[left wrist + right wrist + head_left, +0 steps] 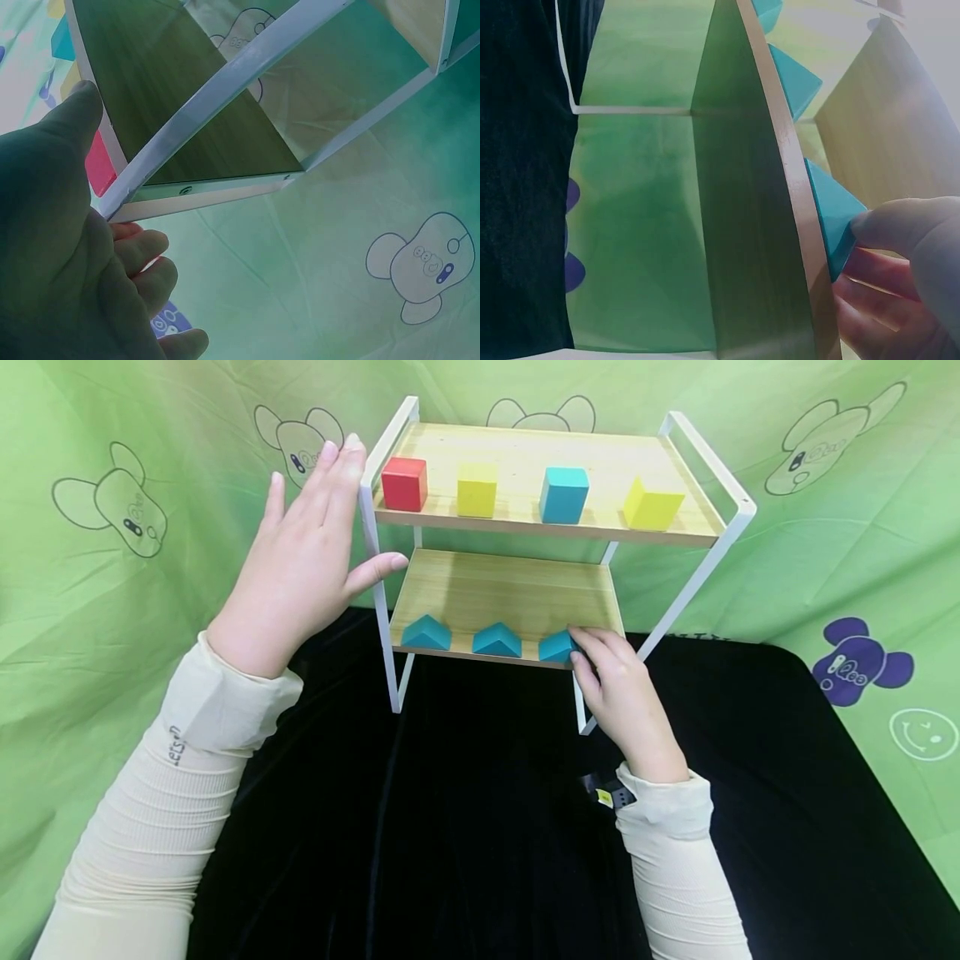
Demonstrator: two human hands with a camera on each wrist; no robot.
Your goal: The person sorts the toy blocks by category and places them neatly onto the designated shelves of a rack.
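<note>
Two cream sleeves (150, 827) lie closest, stretched over the black tabletop (480, 827) toward a white-framed rack (738, 514) with two wooden shelves. The right hand (626, 697) reaches to the front edge of the lower shelf (510, 589), where its fingers (592, 639) curl round the rightmost teal roof-shaped block (557, 647); the right wrist view shows a fingertip pressed on the block's sloped face and other fingers under its near end, so the grip is narrow and closed on it. Two more teal roof blocks (497, 641) sit in line beyond those fingers, toward the left, spaced apart along the same edge.

The left hand (303, 564) is spread wide and flat, holding nothing; its thumb touches the rack's left upright (375, 552) and its fingertips rise beside the frame's top corner, steadying the stand. Just past those fingertips, on the upper shelf (600, 456), stand a red cube (405, 483), a yellow cube (477, 490), a blue cube (563, 494) and a second yellow block (651, 505).

By the look of it, the step in hand is seating or lifting the third roof block at the shelf edge. The next move calls for a level, careful motion so the block clears its neighbour, while the left hand braces the light frame.
</note>
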